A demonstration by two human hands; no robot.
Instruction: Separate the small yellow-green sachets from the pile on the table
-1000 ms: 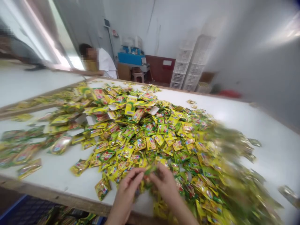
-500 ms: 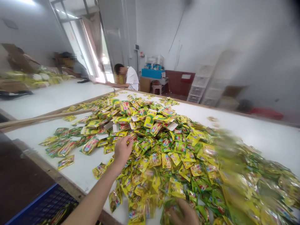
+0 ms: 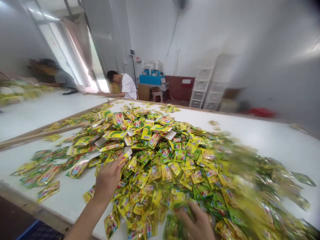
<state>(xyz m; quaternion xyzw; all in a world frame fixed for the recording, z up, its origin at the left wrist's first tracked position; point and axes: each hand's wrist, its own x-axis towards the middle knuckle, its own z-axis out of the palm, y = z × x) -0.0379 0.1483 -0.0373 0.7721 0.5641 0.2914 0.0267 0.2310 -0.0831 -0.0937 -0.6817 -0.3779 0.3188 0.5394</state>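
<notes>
A heap of small yellow and green printed packets (image 3: 165, 173) covers much of the white table (image 3: 75, 206). My left hand (image 3: 108, 176) is at the heap's left side, its fingers closed on a small yellow box (image 3: 126, 155) whose white end flap sticks up. Behind it, several flat yellow boxes (image 3: 113, 135) with open white flaps rest on the packets. Low in the view, my right hand (image 3: 196, 221) is partly blurred, fingers curled at a green packet (image 3: 182, 206) close to the table's near side. Part of that hand is cut off by the frame's bottom edge.
Larger packets (image 3: 51, 173) lie at the table's left. A wooden rim (image 3: 37, 211) edges the table, with a blue crate (image 3: 37, 230) below it. Across the table sits a person in a white shirt (image 3: 128, 86). Stacked white crates (image 3: 200, 86) stand by the wall.
My view has turned slightly right, so the heap sits further left. My left hand has come to a box with a white flap. The right hand stays low among the packets.
</notes>
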